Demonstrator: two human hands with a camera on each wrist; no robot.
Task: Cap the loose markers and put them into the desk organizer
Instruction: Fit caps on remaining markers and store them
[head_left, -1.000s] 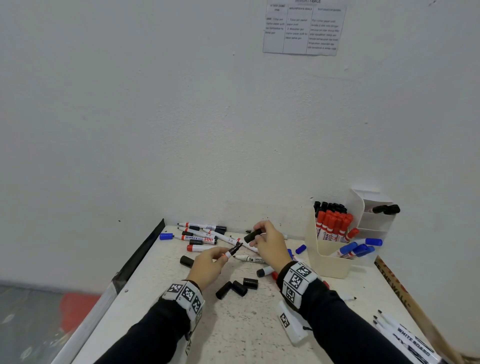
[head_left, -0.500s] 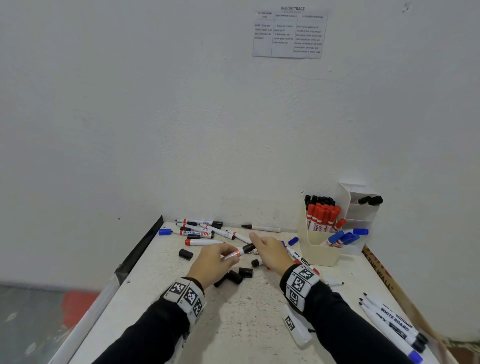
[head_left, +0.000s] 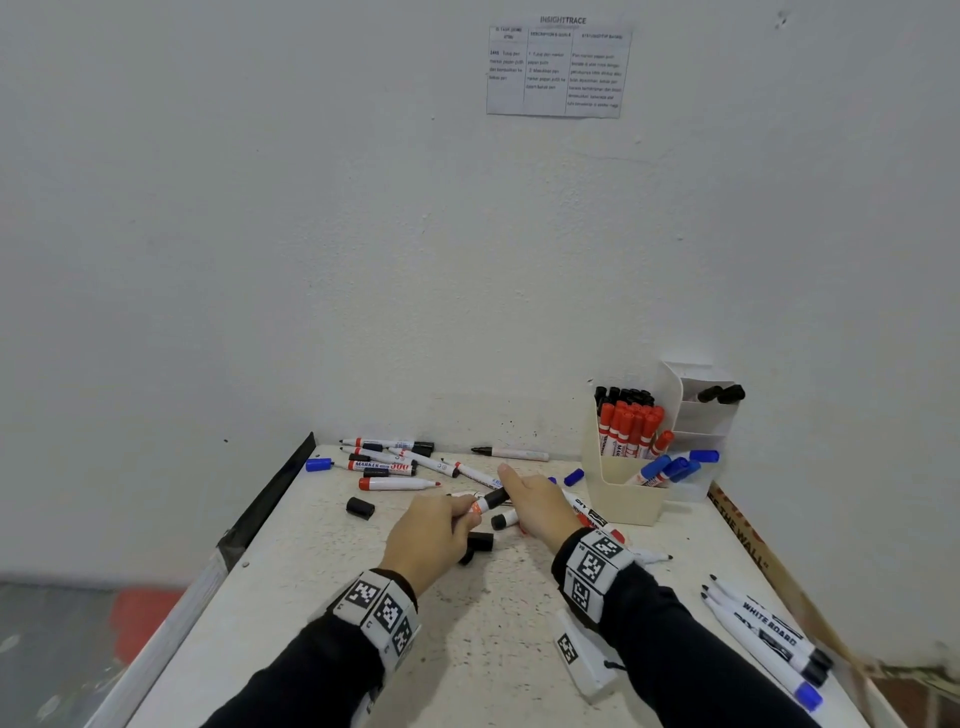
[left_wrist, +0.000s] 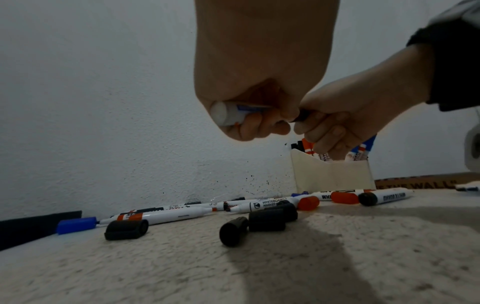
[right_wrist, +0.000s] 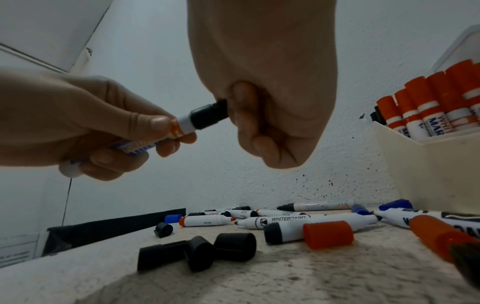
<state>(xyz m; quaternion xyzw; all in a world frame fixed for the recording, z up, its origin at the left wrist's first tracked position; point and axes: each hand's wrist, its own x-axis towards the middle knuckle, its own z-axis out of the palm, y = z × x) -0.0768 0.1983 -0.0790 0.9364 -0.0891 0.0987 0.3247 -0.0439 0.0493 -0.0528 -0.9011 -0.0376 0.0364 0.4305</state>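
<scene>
The marker (right_wrist: 166, 133) is held in the air just above the table (head_left: 467, 649), between the two hands. The left hand (head_left: 431, 540) grasps its white barrel with curled fingers (right_wrist: 155, 123). The right hand (head_left: 535, 512) is closed around the black cap (right_wrist: 207, 118), which sits on the tip end of the marker; a thin white ring of the barrel shows between the cap and the left fingers.

Directly under the hands, three loose black caps (right_wrist: 197, 255) lie together on the table. To the left of the left hand lies one more black cap (head_left: 360, 507), and beyond it a group of markers (head_left: 389, 460), some of them without cap. Under the right hand lies a red cap (right_wrist: 328, 234), touching a marker with a black end.

The desk organizer (head_left: 631, 493) stands to the right of the right hand, near the wall, and holds red, black and blue markers upright or leaning. More markers (head_left: 763, 639) lie near the right forearm.
</scene>
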